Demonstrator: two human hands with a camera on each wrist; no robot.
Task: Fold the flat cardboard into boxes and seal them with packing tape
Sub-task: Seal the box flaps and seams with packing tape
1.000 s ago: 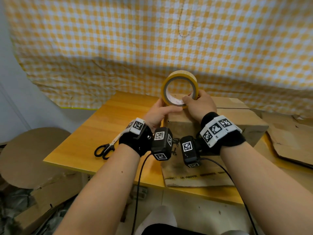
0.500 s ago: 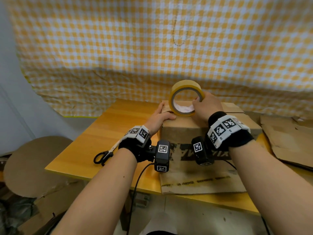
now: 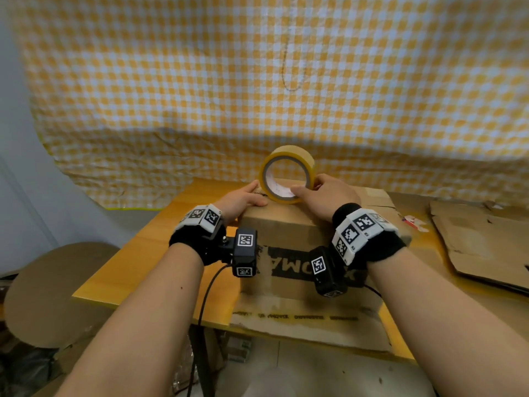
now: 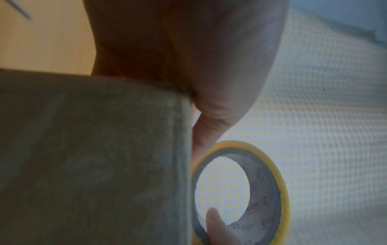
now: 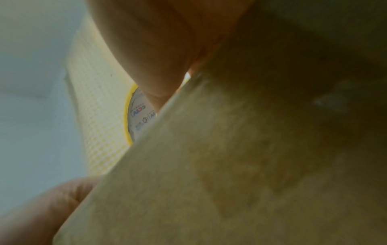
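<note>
A closed brown cardboard box (image 3: 286,224) with black print stands on the wooden table (image 3: 160,253). A yellow roll of packing tape (image 3: 289,151) stands on edge on the box top, near its far left corner. My right hand (image 3: 329,193) grips the roll, thumb inside the core and fingers round the back. My left hand (image 3: 243,197) rests on the box's top left edge, its thumb lying flat beside the foot of the roll. The left wrist view shows the roll (image 4: 278,182) against the box (image 4: 94,157). In the right wrist view, the box (image 5: 230,165) hides most of the roll (image 5: 139,116).
A flat cardboard sheet (image 3: 300,325) lies under the box and overhangs the table's near edge. More flattened cardboard (image 3: 481,239) lies at the right. A round brown board (image 3: 57,282) sits low on the left. A yellow checked cloth (image 3: 257,81) hangs close behind the table.
The roll has come down from the air onto the box top. My left hand has left the roll and settled on the box's left top edge.
</note>
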